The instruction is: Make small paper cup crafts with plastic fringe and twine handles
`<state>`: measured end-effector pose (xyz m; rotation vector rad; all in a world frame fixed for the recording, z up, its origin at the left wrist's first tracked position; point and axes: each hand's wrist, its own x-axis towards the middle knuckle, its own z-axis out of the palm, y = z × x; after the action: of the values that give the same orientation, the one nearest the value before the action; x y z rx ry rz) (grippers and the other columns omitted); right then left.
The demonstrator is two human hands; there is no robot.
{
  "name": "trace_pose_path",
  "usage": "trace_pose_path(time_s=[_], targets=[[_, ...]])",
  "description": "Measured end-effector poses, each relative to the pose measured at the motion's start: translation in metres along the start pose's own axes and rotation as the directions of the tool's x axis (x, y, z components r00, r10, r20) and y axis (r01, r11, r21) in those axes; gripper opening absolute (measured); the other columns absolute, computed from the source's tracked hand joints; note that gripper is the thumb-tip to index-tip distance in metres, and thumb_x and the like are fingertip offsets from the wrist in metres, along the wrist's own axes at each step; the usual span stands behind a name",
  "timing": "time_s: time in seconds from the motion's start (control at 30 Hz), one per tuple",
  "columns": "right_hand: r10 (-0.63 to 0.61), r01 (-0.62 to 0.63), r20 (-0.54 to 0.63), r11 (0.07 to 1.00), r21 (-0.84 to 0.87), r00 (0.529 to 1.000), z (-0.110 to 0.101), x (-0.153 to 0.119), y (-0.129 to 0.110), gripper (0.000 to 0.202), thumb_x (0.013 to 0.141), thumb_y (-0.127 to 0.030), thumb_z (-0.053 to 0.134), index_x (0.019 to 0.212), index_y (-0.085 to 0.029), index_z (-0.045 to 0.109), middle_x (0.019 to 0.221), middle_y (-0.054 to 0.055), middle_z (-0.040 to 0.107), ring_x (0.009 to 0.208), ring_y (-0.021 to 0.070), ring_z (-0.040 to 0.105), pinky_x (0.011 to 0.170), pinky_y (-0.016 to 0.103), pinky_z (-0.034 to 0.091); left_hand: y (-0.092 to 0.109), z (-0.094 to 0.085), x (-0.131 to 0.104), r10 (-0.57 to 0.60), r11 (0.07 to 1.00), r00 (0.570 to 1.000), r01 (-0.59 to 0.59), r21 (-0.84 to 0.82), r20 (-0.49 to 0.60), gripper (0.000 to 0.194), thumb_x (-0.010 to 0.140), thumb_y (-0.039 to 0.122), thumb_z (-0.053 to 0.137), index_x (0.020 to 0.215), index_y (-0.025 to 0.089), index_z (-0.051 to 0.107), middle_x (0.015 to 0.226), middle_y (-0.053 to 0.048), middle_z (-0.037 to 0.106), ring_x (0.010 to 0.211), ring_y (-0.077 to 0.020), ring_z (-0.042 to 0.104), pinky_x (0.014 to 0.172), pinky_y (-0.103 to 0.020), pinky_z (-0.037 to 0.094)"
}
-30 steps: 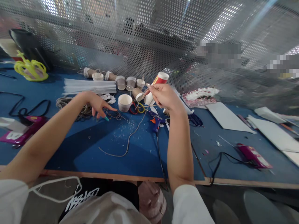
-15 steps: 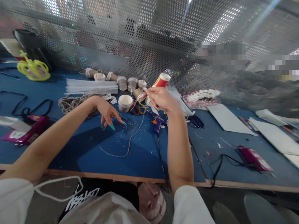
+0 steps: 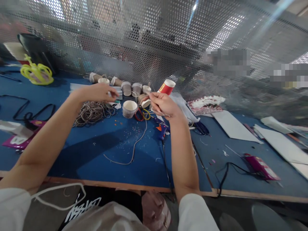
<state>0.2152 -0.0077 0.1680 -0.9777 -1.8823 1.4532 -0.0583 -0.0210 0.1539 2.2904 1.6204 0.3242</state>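
Observation:
My right hand (image 3: 163, 104) is closed in a pinch on a grey cord (image 3: 141, 134), which trails down in a curve onto the blue table. Beside it stand a red and white cup (image 3: 166, 86) and a small brown cup. My left hand (image 3: 104, 93) hovers over white strips (image 3: 77, 86) and a tangled heap of grey cord (image 3: 90, 114); its fingers are partly bent and apart, with nothing seen in them. Between the hands is an open white cup (image 3: 130, 109), next to scissors (image 3: 141, 114) with red and yellow handles.
A blue glue gun (image 3: 162, 130) lies left of my right forearm. Several small wrapped cups (image 3: 126, 89) line the back. A yellow crown (image 3: 37, 73) is at left, white boards (image 3: 233, 126) and a magenta box (image 3: 261, 166) at right.
My left hand has risen from above the table's middle to the strips at the back, uncovering more of the cord heap. My right hand still holds the cord, slightly lower.

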Motion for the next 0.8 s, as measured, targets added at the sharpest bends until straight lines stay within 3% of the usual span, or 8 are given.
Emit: trace_pose_path(time_s=[0.07,0.17,0.23,0.3,0.4,0.57,0.7,0.8], targets=[[-0.007,0.006,0.014,0.998,0.059,1.0,0.003,0.001,0.0,0.029,0.1,-0.03,0.043,0.083,-0.017,0.061,0.036,-0.011,0.03,0.028,0.0039,0.016,0.029,0.019,0.017,0.02,0.007,0.001,0.156,0.955,0.985,-0.168,-0.243,-0.068,0.063,0.072,0.038,0.067,0.131,0.017,0.057,0.128,-0.01,0.064,0.109,-0.023,0.062,0.089,-0.03,0.047],[-0.025,0.023,0.019,0.994,0.104,1.0,0.007,0.002,0.0,0.027,0.101,-0.03,0.041,0.089,-0.017,0.061,0.037,-0.011,0.029,0.029,0.0043,0.016,0.029,0.019,0.018,0.041,0.023,0.005,0.269,0.811,0.96,-0.268,-0.519,-0.075,0.071,0.069,0.036,0.069,0.135,0.017,0.05,0.135,-0.013,0.058,0.12,-0.0245,0.057,0.093,-0.031,0.047],[-0.043,0.042,0.003,0.993,0.113,0.999,0.009,0.004,0.0,0.026,0.1,-0.035,0.043,0.09,-0.019,0.06,0.038,-0.012,0.029,0.029,0.0042,0.017,0.03,0.019,0.019,0.046,0.032,0.009,0.254,0.763,0.967,-0.219,-0.608,-0.031,0.061,0.071,0.035,0.068,0.127,0.015,0.056,0.119,-0.013,0.067,0.108,-0.0238,0.064,0.088,-0.032,0.049],[-0.05,0.053,-0.033,0.993,0.104,0.998,0.008,0.005,0.002,0.027,0.099,-0.041,0.045,0.087,-0.02,0.058,0.038,-0.012,0.03,0.028,0.0037,0.018,0.03,0.019,0.019,0.042,0.035,0.013,0.203,0.754,0.979,-0.165,-0.636,-0.014,0.041,0.071,0.034,0.069,0.107,0.014,0.066,0.094,-0.009,0.073,0.09,-0.0218,0.069,0.081,-0.032,0.051],[-0.029,0.038,-0.099,0.995,0.087,0.995,0.005,0.006,0.004,0.031,0.098,-0.044,0.045,0.08,-0.021,0.054,0.038,-0.012,0.031,0.029,0.0032,0.018,0.032,0.019,0.019,0.025,0.029,0.016,0.118,0.736,0.991,-0.127,-0.665,-0.059,0.019,0.071,0.031,0.07,0.083,0.016,0.069,0.072,-0.004,0.069,0.075,-0.0188,0.068,0.075,-0.032,0.051],[0.009,0.008,-0.162,0.995,0.103,0.987,0.006,0.009,0.006,0.031,0.099,-0.039,0.045,0.074,-0.021,0.05,0.037,-0.011,0.032,0.03,0.0043,0.018,0.032,0.019,0.02,0.001,0.01,0.009,-0.029,0.67,0.98,-0.127,-0.731,-0.197,0.021,0.07,0.028,0.076,0.087,0.017,0.071,0.074,-0.002,0.065,0.077,-0.0177,0.065,0.075,-0.034,0.05],[0.056,-0.027,-0.156,0.983,0.181,0.986,0.013,0.011,0.007,0.031,0.101,-0.03,0.041,0.073,-0.02,0.051,0.036,-0.011,0.032,0.03,0.0043,0.017,0.032,0.016,0.02,0.0,0.003,-0.003,0.015,0.49,0.971,-0.216,-0.845,-0.239,0.031,0.071,0.025,0.078,0.099,0.021,0.067,0.075,0.002,0.062,0.066,-0.0098,0.055,0.068,-0.03,0.048],[0.101,-0.078,-0.095,0.972,0.221,0.99,0.017,0.013,0.009,0.033,0.101,-0.027,0.039,0.072,-0.018,0.051,0.035,-0.011,0.031,0.03,0.004,0.016,0.031,0.015,0.018,0.003,0.004,-0.006,0.03,0.378,0.962,-0.263,-0.888,-0.273,0.031,0.07,0.022,0.078,0.098,0.021,0.065,0.074,0.003,0.062,0.064,-0.0079,0.053,0.069,-0.029,0.048]])
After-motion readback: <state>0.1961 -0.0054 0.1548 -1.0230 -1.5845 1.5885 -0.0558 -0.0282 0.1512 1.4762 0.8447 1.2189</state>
